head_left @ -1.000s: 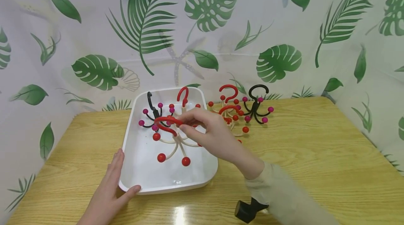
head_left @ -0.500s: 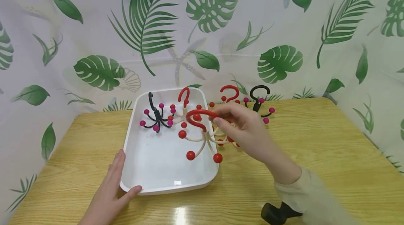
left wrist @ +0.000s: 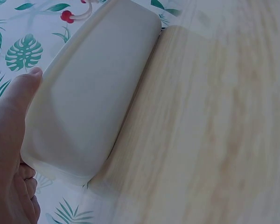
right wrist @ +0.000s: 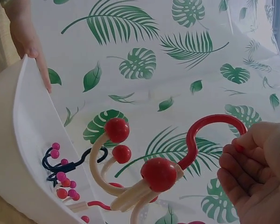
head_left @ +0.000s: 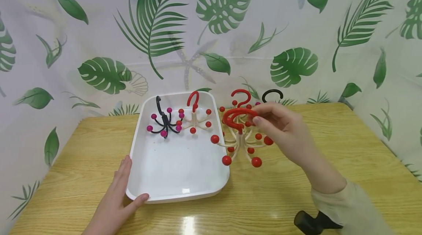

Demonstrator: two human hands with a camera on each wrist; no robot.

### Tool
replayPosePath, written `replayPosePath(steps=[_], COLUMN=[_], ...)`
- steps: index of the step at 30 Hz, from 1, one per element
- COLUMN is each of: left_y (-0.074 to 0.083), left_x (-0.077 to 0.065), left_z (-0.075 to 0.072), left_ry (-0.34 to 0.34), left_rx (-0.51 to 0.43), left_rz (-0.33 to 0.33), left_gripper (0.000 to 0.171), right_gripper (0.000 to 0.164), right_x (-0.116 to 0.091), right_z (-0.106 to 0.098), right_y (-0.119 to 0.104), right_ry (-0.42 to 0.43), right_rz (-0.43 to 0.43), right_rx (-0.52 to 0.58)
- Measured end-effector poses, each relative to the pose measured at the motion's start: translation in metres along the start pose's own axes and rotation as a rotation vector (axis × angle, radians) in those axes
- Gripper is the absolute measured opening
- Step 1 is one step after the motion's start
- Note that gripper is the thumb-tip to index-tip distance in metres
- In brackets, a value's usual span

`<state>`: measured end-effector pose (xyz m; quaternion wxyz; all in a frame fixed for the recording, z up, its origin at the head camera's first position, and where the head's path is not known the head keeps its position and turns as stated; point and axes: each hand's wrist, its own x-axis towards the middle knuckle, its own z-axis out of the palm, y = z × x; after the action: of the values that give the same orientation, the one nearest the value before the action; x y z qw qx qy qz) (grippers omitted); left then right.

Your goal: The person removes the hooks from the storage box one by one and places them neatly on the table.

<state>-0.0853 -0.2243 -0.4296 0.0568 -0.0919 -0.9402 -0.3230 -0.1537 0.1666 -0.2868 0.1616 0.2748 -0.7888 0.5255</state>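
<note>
The right hand [head_left: 285,136] held a hook rack [right wrist: 159,175] with cream arms, red balls and a red hook, its grip pinching the hook between thumb and fingers. In the head view the rack was upright just beside the tray's right wall, one ball overlapping the rim in sight; whether its lower balls touched the table [head_left: 346,154] could not be told. The left hand [head_left: 113,198] rested at the near left corner of the white tray [head_left: 178,169], its grip unclenched, fingers extended along the left side and thumb on the near rim.

Toward the far end of the tray stood a black rack [head_left: 165,119] with magenta balls and, just beside it, a red-hooked rack [head_left: 194,117]. Beyond the held rack, on the table, a second red-hooked specimen [head_left: 242,97] was partly hidden. A black hook [head_left: 272,94] rose behind the right hand, its lower portion largely concealed. A black device [head_left: 308,224] lay beside the right sleeve [head_left: 351,209]. A pale curtain [head_left: 204,73] printed with green leaves formed the background.
</note>
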Motion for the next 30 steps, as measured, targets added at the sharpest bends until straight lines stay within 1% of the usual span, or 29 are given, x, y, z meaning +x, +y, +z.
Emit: replayPosePath(steps=[6, 13, 21, 23, 27, 30], left_y=[0.001, 0.001, 0.003, 0.003, 0.003, 0.003], left_x=[0.001, 0.0, 0.0, 0.0, 0.001, 0.001], left_z=[-0.001, -0.002, -0.003, -0.003, -0.003, -0.004], left_ry=[-0.003, -0.009, -0.024, -0.027, -0.029, -0.032], left_rx=[-0.01, -0.017, -0.006, -0.001, 0.011, 0.016], left_rz=[0.001, -0.003, -0.035, -0.038, -0.04, -0.046], left_gripper=[0.098, 0.098, 0.099, 0.099, 0.099, 0.099], right_gripper=[0.016, 0.019, 0.013, 0.013, 0.018, 0.019], right_x=[-0.006, -0.01, -0.009, -0.008, -0.007, -0.006], right_z=[-0.018, -0.037, -0.05, -0.052, -0.055, -0.056], right_y=[0.0, 0.011, 0.03, 0.035, 0.045, 0.054], right_ry=[0.061, 0.122, 0.149, 0.151, 0.155, 0.151], right_rz=[0.079, 0.097, 0.125, 0.157, 0.227, 0.245], right_rx=[0.009, -0.07, -0.116, -0.133, -0.158, -0.164])
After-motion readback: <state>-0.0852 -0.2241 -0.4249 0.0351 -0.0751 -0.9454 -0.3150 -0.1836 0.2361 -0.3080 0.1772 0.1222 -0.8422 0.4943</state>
